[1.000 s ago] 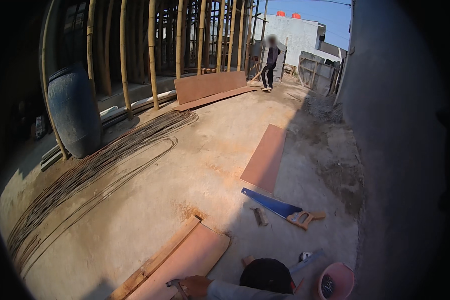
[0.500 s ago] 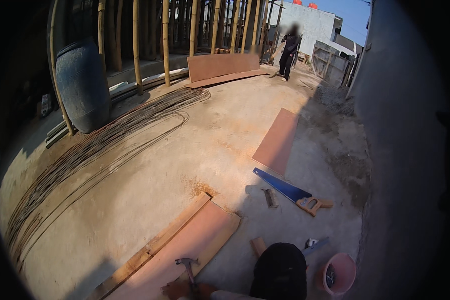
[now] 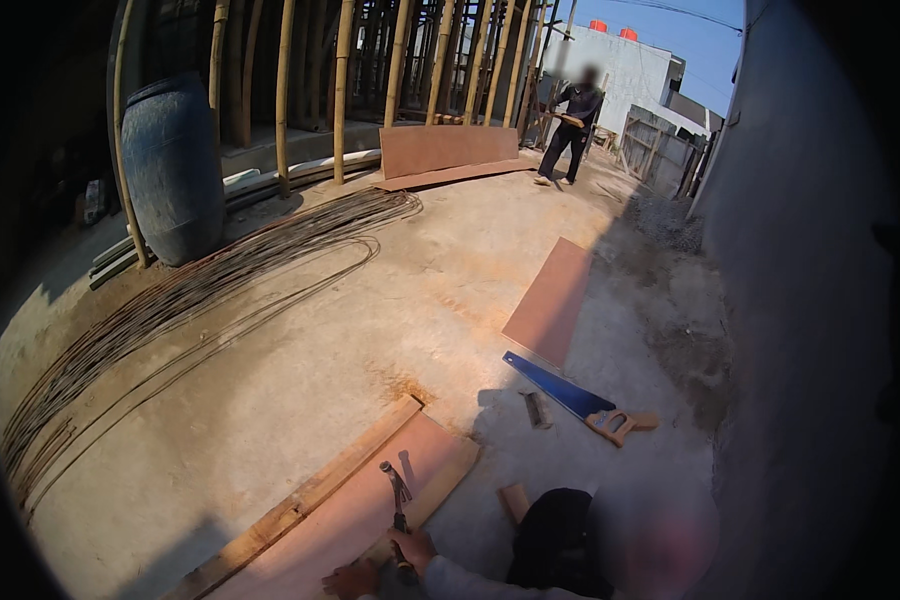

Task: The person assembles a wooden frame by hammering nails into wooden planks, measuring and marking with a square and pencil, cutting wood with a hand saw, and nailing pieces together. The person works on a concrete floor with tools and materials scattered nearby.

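Now | right fingers (image 3: 416, 546) wrapped round hammer (image 3: 399, 500) | left fingers (image 3: 344, 580): grip unclear | saw (image 3: 574, 396), block (image 3: 537, 411) beyond panel (image 3: 355, 500)

The near panel (image 3: 355, 500) is pinkish-brown, the saw blade (image 3: 555, 385) blue.

The nearest reddish board (image 3: 355, 505) is cut off below.

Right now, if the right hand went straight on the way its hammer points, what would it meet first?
Most likely the far wooden batten along the plywood panel: the hammer in the right hand points across the panel toward it. The hammer looks raised, so it could pass above; depth is unclear.
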A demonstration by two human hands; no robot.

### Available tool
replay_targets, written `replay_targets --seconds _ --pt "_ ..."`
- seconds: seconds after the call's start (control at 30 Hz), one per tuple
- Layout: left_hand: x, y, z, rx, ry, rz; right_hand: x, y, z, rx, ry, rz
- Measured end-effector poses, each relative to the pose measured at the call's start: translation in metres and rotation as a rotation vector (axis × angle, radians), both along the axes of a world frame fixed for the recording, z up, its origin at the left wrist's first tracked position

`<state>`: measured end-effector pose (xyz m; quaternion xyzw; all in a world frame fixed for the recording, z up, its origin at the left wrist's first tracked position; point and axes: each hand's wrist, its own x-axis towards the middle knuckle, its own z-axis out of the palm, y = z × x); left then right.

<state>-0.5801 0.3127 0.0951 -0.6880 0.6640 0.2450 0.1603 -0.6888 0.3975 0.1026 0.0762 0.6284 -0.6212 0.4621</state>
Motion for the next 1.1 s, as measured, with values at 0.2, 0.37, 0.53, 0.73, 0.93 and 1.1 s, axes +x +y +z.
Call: replay_targets --seconds 0.2,0.37,0.53,0.73,0.93,1.1 --pt "-0.005 -0.002 -0.011 0.065 -0.039 0.007 -0.057 0.041 0.131 -0.427 -0.308 -0.287" --pt "-0.008 0.000 -0.016 0.065 -0.082 -0.052 -0.107 0.121 0.212 -0.465 -0.240 -0.296" --pt "-0.007 0.005 -0.011 0.084 -0.031 0.010 -0.145 0.216 0.216 0.045 0.538 -0.301" --pt "-0.002 -0.003 -0.029 0.075 -0.115 -0.287 -0.132 0.320 0.093 0.666 0.714 -0.096" --pt "0.006 -0.003 -0.026 0.095 -0.082 -0.390 -0.061 0.402 -0.077 0.918 0.808 0.164" --pt "0.002 0.002 -0.024 0.070 -0.108 -0.191 -0.013 0.441 -0.154 0.944 0.542 0.043"
